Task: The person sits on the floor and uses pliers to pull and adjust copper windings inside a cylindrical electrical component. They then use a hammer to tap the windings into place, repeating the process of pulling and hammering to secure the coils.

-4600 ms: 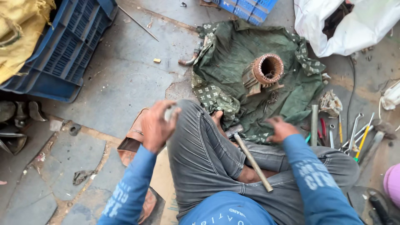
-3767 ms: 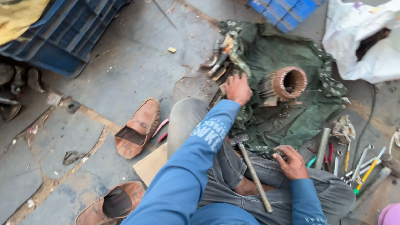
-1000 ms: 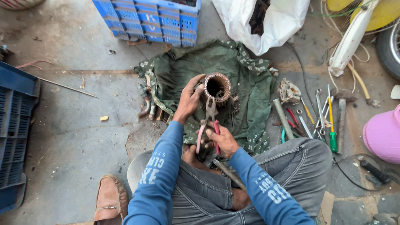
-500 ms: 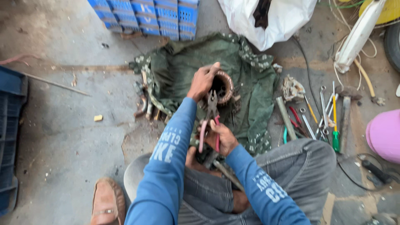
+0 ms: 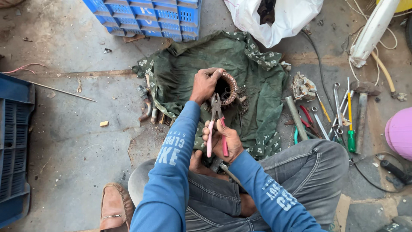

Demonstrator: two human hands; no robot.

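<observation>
1. Down on the concrete floor (image 5: pixel 73 141): green cloth (image 5: pixel 189 68) spread out, reaching up toward the blue crate (image 5: pixel 146 17) at the floor's far edge.
2. Near the middle of that cloth: round motor stator (image 5: pixel 229 88), ring of copper-coloured windings, open bore tipped toward the camera.
3. Left hand (image 5: pixel 205 84) clamped over the near-left rim of the stator, fingers curled down around its outer edge and pressed against it.
4. Right hand (image 5: pixel 223 139) just below, over the near edge of the cloth, fingers wrapped tight around the pink handles of a pair of pliers (image 5: pixel 214 124).
5. Pliers upright, nose pointing up and touching the stator's lower rim beside the left hand; whether the nose bites on a wire: cannot tell.
6. Right of the cloth, on bare floor: scatter of tools (image 5: pixel 339 116), spanners, a green-handled screwdriver, a steel rod, red-handled cutters.
7. Far edge, right of the crate: white plastic bag (image 5: pixel 279 17), mouth open.
8. Left edge: second blue crate (image 5: pixel 15 146), only partly in view.
9. Right edge: pink round object (image 5: pixel 401 133), cut off by the frame.
10. Near edge, lower left: brown shoe (image 5: pixel 115 212) beside a grey-trousered knee.
</observation>
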